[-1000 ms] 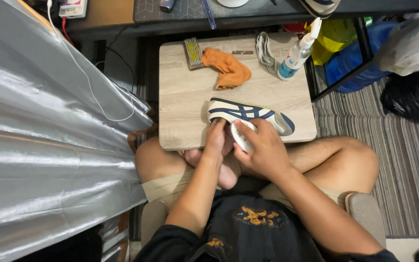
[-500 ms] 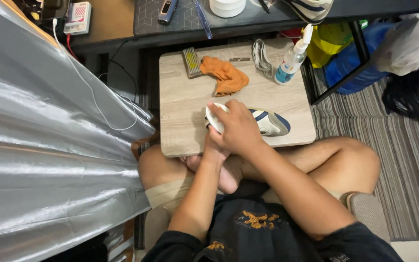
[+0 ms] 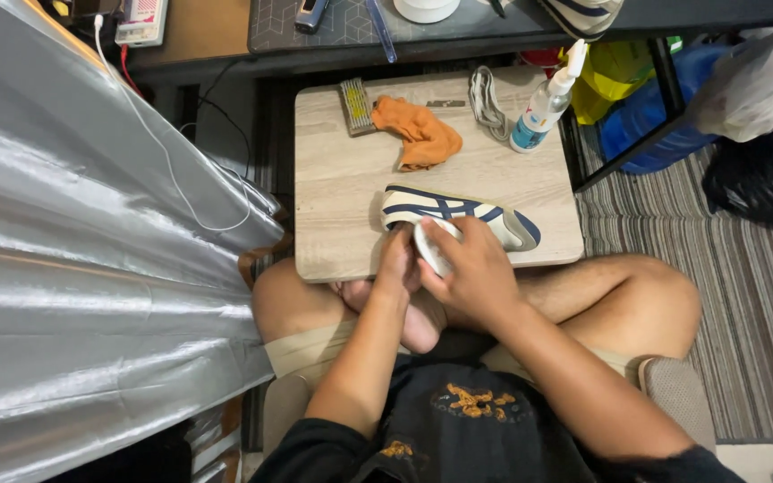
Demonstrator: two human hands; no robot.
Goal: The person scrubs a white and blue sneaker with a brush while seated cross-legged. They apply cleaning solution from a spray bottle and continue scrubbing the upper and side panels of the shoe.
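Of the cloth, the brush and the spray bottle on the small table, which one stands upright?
The clear plastic spray bottle with blue liquid, at the table's far right corner. The orange cloth lies crumpled and the small brush lies flat.

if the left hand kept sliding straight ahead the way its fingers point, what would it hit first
Most likely the sneaker, already at the left hand's fingertips on the small table. Beyond that lies the orange cloth.
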